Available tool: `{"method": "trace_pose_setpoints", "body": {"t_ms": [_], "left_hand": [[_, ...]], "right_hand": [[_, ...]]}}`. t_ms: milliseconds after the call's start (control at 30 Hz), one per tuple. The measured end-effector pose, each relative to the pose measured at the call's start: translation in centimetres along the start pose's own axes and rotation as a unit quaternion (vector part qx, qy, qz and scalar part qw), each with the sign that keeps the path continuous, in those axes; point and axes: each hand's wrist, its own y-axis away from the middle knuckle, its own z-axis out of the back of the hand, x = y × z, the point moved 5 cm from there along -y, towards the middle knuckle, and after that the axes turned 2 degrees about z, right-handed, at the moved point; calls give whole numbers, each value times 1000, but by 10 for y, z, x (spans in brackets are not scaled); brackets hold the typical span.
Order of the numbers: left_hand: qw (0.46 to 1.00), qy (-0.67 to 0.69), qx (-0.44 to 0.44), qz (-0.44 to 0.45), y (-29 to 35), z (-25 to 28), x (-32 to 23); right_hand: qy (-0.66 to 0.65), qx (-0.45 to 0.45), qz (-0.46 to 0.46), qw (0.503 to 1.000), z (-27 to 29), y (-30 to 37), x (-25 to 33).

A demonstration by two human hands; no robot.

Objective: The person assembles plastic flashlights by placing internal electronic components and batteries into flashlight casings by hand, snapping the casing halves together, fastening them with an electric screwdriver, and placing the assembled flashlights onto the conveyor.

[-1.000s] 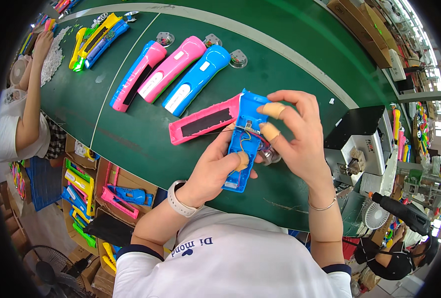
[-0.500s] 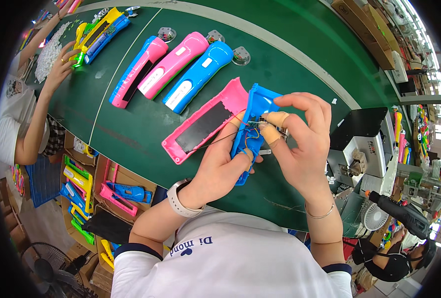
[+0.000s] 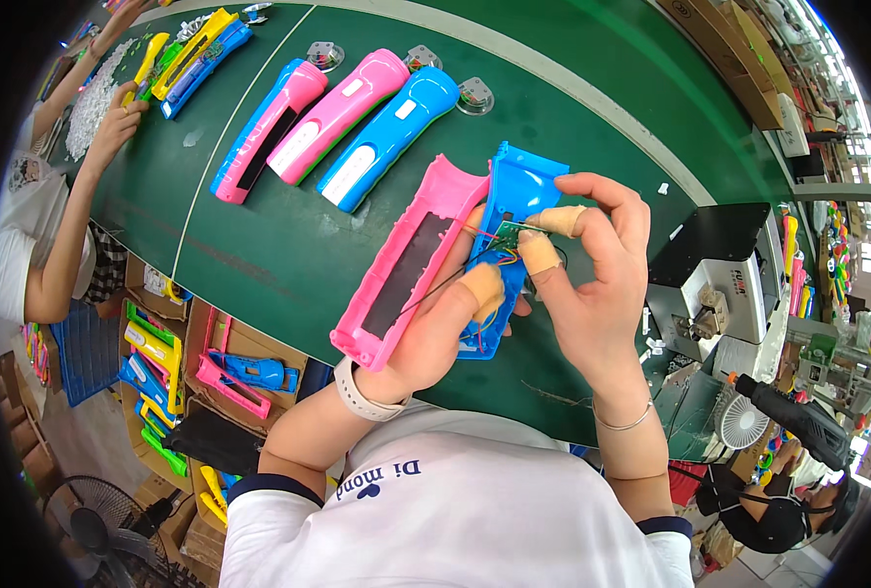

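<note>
My left hand (image 3: 430, 338) is closed around a blue flashlight half shell (image 3: 522, 186), its inner side up and its thumb across the lower part. A small green circuit board (image 3: 505, 238) with thin red, yellow and black wires sits over the shell's middle. My right hand (image 3: 597, 269) pinches the board's edge between thumb and index finger; tan finger covers are on those fingertips. Against the blue shell's left side leans a pink half shell (image 3: 362, 323) with a dark strip inside, partly over my left hand. A black wire runs across it.
Three closed flashlights, blue-pink (image 3: 269, 127), pink (image 3: 342, 113) and blue (image 3: 391, 137), lie farther back with round lamp heads (image 3: 474, 96). At right stands a black-and-white machine (image 3: 724, 284). A co-worker's hand (image 3: 117, 122) handles shells at far left. Boxes of shells (image 3: 195, 372) stand lower left.
The blue shell has turned more face-up, and the green board now shows in my right fingers. The pink shell has shifted closer to my left wrist. The co-worker's hand has moved slightly up.
</note>
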Motion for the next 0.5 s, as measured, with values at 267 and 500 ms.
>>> {"method": "trace_pose_setpoints", "body": {"t_ms": [267, 500], "left_hand": [[997, -62, -17, -44, -1, -4, 0], [996, -39, -21, -77, 0, -6, -1]], "right_hand": [[11, -24, 37, 999, 0, -1, 4], [70, -10, 122, 990, 5, -2, 13]]}}
